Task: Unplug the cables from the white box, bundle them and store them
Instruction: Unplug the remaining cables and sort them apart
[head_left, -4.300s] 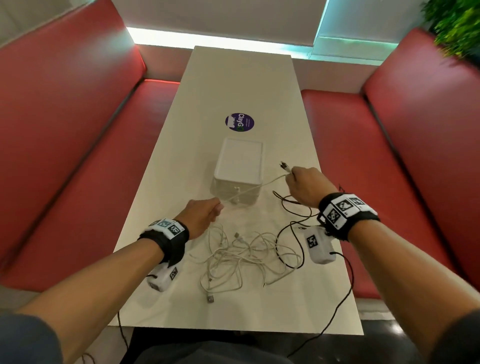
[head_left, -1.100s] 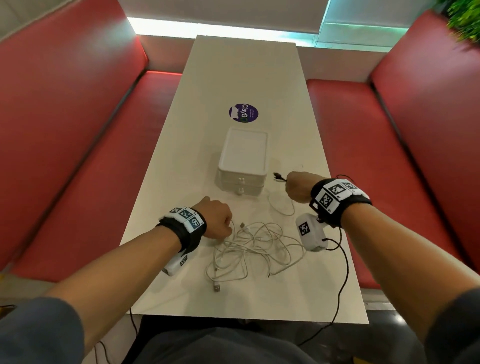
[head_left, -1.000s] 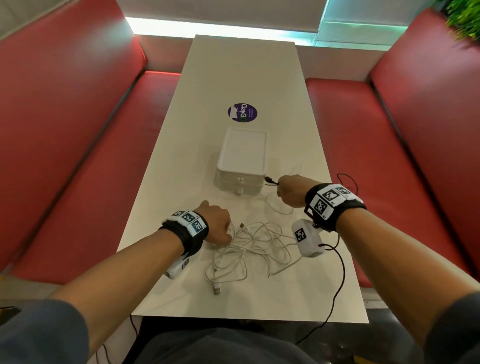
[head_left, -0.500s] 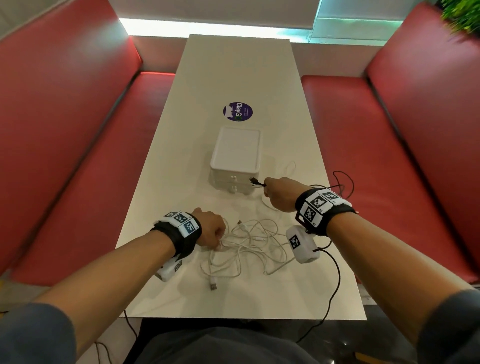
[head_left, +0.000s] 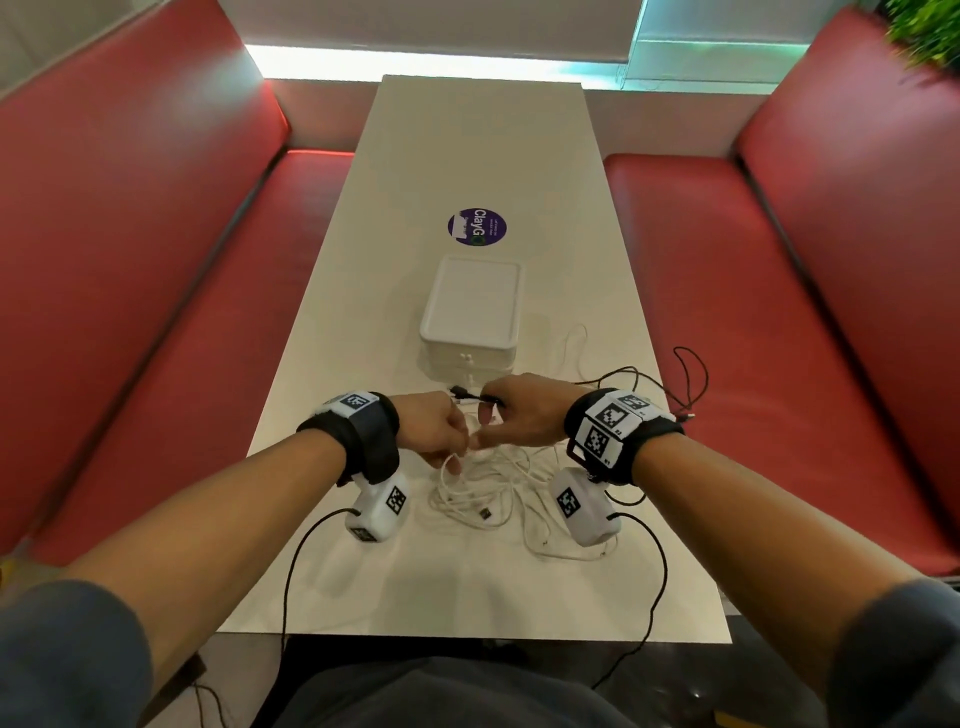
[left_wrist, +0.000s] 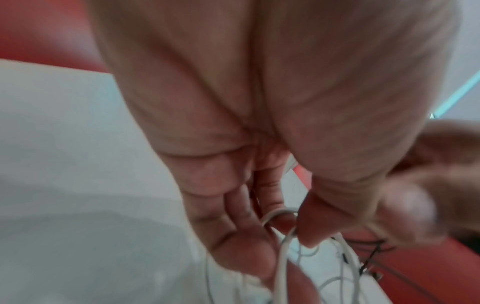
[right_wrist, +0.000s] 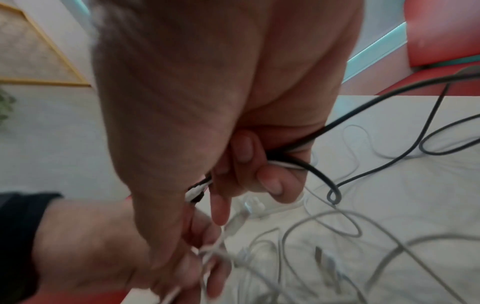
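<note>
The white box stands mid-table, with no cable seen plugged into it. Just in front of it my two hands meet above a tangle of white cables. My left hand pinches a loop of white cable between thumb and fingers. My right hand grips a black cable together with a white one, their plug ends sticking out to the left of the fist. The black cable trails away toward the table's right edge.
A round purple sticker lies beyond the box. Red bench seats flank the long white table. Wrist camera leads hang over the near edge.
My right hand has carried the black cable's plug from beside the box leftward and nearer to me. The left hand rose off the table with white cable, and the hands now touch.
</note>
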